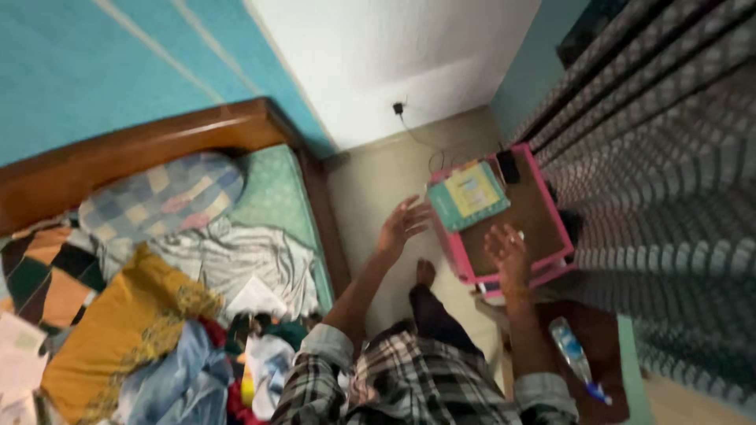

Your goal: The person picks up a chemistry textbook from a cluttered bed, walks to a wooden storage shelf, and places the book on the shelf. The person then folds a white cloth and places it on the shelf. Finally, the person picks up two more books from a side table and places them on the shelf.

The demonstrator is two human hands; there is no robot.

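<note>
My left hand (403, 225) is raised with fingers spread, holding nothing, just left of a small pink-framed table (551, 224) with a brown top. My right hand (506, 250) hovers open over the table's near edge, fingers apart and empty. A teal and yellow book (469, 194) lies on the far left part of the table, close to my left hand. A dark phone-like object (508, 166) rests at the table's far edge. Both sleeves are plaid and rolled up. My bare foot (425, 272) stands on the floor beside the table.
A wooden-framed bed (319, 212) at left holds a checked pillow (161, 197), a yellow cushion (130, 323) and piled clothes (205, 370). A plastic bottle (573, 356) lies on a brown surface lower right. Patterned curtain (669, 157) hangs at right. A charger cable (409, 126) trails from the wall.
</note>
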